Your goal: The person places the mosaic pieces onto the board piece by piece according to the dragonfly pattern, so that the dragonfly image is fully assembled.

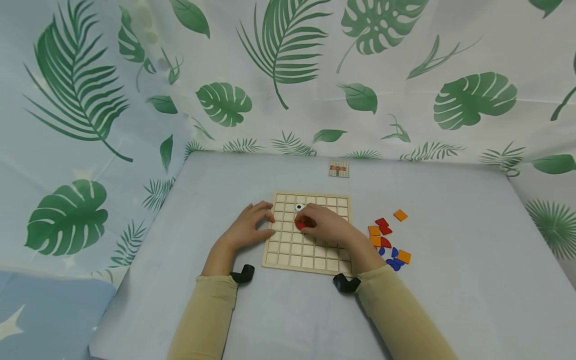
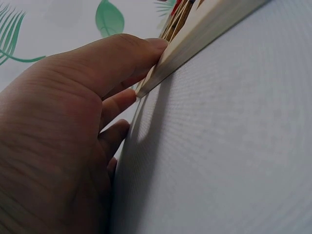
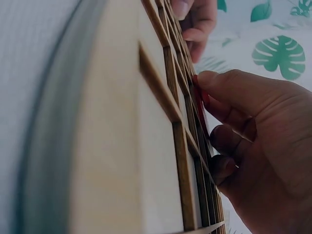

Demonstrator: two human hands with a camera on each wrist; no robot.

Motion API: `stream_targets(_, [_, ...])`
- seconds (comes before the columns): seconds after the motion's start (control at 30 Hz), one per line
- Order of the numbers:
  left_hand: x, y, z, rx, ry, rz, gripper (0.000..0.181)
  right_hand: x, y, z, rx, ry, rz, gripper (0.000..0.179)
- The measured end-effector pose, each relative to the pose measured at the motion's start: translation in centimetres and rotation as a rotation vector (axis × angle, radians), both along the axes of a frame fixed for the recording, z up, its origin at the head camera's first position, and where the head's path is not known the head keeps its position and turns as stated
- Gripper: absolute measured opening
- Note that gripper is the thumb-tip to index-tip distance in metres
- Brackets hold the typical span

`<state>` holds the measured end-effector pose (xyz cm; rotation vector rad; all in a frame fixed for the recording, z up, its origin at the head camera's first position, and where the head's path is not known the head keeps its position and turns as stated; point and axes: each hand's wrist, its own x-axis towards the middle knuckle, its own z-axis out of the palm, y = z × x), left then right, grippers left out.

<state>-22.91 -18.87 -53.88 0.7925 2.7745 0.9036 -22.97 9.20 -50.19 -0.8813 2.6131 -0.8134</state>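
A wooden grid board [image 1: 294,248] lies flat on the table. My left hand [image 1: 245,227] rests at its left edge; in the left wrist view, the thumb [image 2: 139,51] touches the side of the wooden rim, with the other fingers loosely bent beside it. Over the upper middle of the grid, my right hand [image 1: 330,225] pinches a red piece [image 1: 300,225] with a rounded edge. From the right wrist, that red piece [image 3: 201,100] shows under the thumb, against the grid bars. Just above the fingers sits a white eye piece [image 1: 299,206] with a black dot.
Right of the board lie loose orange squares [image 1: 404,256], red pieces [image 1: 381,222] and blue pieces [image 1: 395,264]. A small pattern card [image 1: 339,169] lies behind the board. Leaf-printed cloth [image 1: 315,120] hangs at the back and sides of the table [image 1: 288,320].
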Motion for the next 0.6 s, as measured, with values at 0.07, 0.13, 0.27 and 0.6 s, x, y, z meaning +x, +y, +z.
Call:
stream_targets(0.07, [0.01, 0.02, 0.02, 0.003, 0.002, -0.001, 0.025, 0.06, 0.04, -0.1, -0.01, -0.004, -0.003, 0.028])
stream_targets(0.13, [0.04, 0.03, 0.04, 0.0, 0.001, 0.003, 0.024, 0.09, 0.07, -0.19, -0.023, -0.001, -0.004, 0.028])
stream_targets(0.27, [0.13, 0.04, 0.12, -0.001, -0.003, 0.011, 0.024, 0.05, 0.07, -0.45, -0.028, -0.013, -0.014, 0.027])
stream_targets(0.6, [0.08, 0.1, 0.04, -0.002, 0.001, 0.011, 0.024, 0.11, 0.12, -0.73, -0.039, -0.004, -0.03, 0.025])
